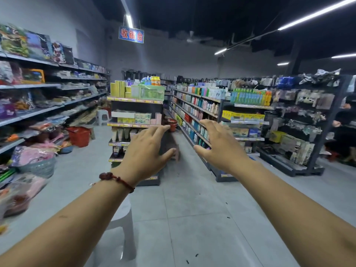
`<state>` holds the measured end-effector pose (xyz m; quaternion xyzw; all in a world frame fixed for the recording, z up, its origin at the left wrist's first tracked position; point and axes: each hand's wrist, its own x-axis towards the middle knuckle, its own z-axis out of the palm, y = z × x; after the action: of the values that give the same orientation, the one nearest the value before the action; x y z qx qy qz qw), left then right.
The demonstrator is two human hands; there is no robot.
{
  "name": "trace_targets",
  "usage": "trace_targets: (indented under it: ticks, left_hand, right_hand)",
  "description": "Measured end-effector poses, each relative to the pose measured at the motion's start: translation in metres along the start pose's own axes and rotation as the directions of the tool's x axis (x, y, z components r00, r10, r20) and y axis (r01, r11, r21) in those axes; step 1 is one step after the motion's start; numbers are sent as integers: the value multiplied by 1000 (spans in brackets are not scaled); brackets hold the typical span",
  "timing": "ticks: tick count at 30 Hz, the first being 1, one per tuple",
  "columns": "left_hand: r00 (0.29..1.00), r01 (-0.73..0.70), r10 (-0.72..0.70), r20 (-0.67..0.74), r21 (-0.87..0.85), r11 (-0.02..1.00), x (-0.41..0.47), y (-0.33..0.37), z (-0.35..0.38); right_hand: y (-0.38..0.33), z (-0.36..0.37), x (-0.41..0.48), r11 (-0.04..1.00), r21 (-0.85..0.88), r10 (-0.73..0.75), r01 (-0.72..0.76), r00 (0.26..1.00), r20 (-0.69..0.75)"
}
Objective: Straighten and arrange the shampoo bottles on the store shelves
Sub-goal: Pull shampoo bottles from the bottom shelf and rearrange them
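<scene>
Both my arms stretch forward over the aisle floor. My left hand (148, 149), with a red bead bracelet at the wrist, hangs in the air with fingers spread and holds nothing. My right hand (219, 145) is held the same way, fingers relaxed and empty. Rows of shampoo bottles (194, 106) in many colours stand on the long shelf unit (221, 114) that runs away from me on the right of the aisle. The bottles are well beyond both hands. A second shelf unit (134, 101) with boxed goods stands ahead on the left of the aisle.
A white plastic stool (123, 218) stands on the floor under my left forearm. A red shopping basket (79, 135) sits by the left wall shelves (38, 110). Another red basket (172, 123) lies far down the aisle. A person (344, 132) sits at the far right.
</scene>
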<state>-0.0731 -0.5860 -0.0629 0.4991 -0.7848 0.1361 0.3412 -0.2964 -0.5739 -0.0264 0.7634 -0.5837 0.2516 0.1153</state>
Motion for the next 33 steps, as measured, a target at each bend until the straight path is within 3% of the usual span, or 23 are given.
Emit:
trace_targets:
  ticks: [7, 15, 26, 33]
  left_hand:
    - [995, -65, 63, 81, 21, 998, 179, -100, 110]
    - [987, -106, 108, 123, -20, 994, 349, -151, 295]
    - [989, -37, 35, 141, 9, 999, 631, -205, 514]
    - [989, 5, 0, 150, -33, 999, 767, -281, 687]
  right_hand:
    - [81, 80, 185, 992, -16, 129, -128, 991, 33]
    - [221, 207, 352, 983, -51, 181, -178, 983, 39]
    - [430, 342, 649, 995, 23, 94, -97, 990, 106]
    - [543, 451, 811, 993, 64, 94, -100, 991, 93]
